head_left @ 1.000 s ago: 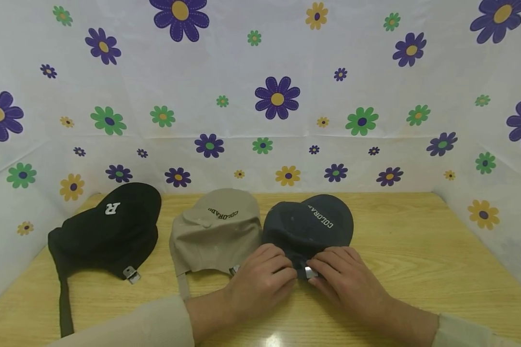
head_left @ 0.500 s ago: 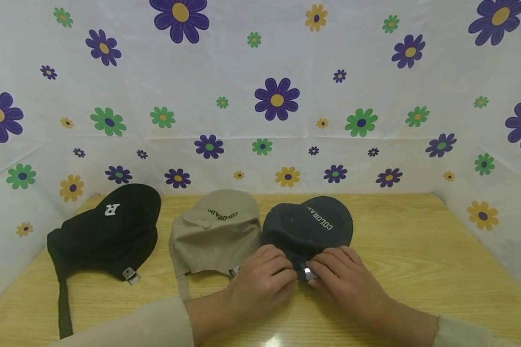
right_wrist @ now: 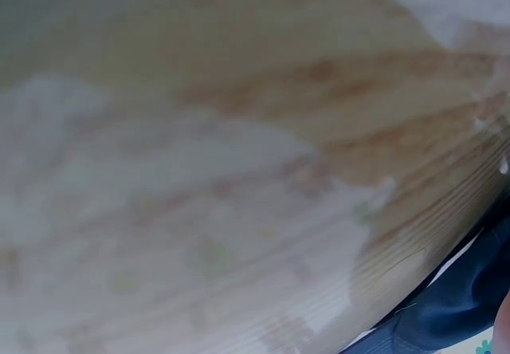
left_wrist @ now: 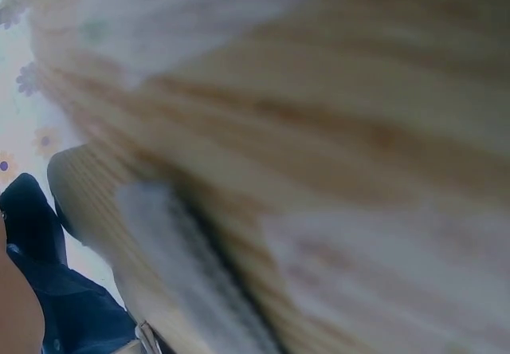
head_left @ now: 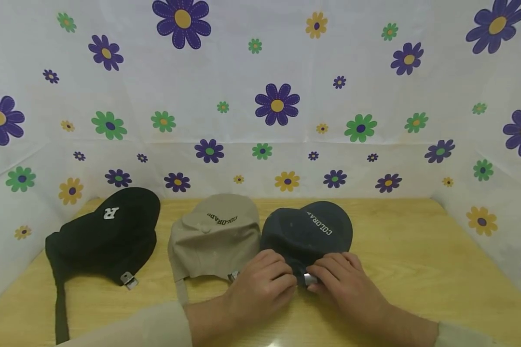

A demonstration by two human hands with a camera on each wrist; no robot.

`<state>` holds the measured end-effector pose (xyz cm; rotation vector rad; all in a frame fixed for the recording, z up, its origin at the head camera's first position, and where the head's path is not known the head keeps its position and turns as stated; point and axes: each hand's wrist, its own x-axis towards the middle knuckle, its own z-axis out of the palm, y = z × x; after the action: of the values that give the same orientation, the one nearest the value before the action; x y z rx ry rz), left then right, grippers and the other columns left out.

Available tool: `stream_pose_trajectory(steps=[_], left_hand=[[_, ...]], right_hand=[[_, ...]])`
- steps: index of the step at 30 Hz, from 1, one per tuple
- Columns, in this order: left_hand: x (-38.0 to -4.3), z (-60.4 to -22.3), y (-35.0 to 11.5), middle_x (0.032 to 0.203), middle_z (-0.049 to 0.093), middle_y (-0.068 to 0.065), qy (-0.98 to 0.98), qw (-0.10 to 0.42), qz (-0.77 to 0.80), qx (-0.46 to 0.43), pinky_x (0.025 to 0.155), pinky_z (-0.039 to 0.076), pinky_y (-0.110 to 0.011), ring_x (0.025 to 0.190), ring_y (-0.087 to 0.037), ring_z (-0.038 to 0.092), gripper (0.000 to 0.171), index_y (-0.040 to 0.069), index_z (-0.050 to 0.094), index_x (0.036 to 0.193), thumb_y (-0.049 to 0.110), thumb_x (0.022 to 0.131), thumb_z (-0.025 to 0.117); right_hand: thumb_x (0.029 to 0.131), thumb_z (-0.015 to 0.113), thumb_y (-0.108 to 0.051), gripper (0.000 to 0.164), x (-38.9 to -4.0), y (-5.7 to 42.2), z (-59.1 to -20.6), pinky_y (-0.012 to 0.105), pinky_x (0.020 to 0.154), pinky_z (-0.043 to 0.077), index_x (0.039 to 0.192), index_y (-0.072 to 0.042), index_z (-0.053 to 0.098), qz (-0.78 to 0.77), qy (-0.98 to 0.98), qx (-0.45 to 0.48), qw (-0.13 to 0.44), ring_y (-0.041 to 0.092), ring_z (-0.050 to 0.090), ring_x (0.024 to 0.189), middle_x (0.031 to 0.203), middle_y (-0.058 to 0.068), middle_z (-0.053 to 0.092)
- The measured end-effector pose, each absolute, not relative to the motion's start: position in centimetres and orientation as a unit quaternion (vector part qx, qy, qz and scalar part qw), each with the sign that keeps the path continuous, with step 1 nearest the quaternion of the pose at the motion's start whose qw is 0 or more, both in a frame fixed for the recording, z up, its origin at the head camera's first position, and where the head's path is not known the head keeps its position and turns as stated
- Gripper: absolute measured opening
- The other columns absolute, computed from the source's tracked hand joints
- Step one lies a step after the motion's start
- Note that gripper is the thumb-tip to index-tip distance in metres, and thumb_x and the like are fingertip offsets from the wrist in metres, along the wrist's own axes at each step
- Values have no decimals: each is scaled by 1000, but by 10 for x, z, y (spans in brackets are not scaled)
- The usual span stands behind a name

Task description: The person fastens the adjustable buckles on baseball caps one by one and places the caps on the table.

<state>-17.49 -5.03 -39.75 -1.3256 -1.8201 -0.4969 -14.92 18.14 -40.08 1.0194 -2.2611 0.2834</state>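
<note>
A navy baseball cap point(head_left: 286, 233) with COLORADO-style lettering lies on the table in the head view, its brim pointing away. Both hands are at its near, strap end. My left hand point(head_left: 265, 284) has its fingers curled over the left side of that end, fingertips hidden. My right hand point(head_left: 347, 286) pinches the strap beside a silver buckle point(head_left: 310, 279), which shows between the two hands. Dark blue cap fabric point(left_wrist: 72, 306) appears at the lower left of the left wrist view. In the right wrist view, navy fabric point(right_wrist: 454, 314) fills the lower right corner.
Left of the navy cap sits a beige COLORADO cap point(head_left: 214, 246), its strap running under the left arm. Farther left is a black cap point(head_left: 108, 246) with a white R and a long loose strap. A flower-printed cloth point(head_left: 226, 82) encloses the wooden table point(head_left: 408, 270).
The whole head view has shifted slightly downward in frame. Both hands keep their places on the navy cap, and the silver buckle has tilted a little by the right fingers.
</note>
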Motion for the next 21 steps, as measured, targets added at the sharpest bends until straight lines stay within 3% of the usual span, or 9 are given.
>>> stream_pose_trajectory(steps=[21], left_hand=[[-172,-398,-48,80,65,4,-706,417,-211,-532,80,49,-29,77,-14,58,10,13,71,78,3,76,73]], right_hand=[[103,47,-43,37,-147,179,-401,38,85,40,104,-13,69,106,-840,403,348,16,60,93,99,-4,67]])
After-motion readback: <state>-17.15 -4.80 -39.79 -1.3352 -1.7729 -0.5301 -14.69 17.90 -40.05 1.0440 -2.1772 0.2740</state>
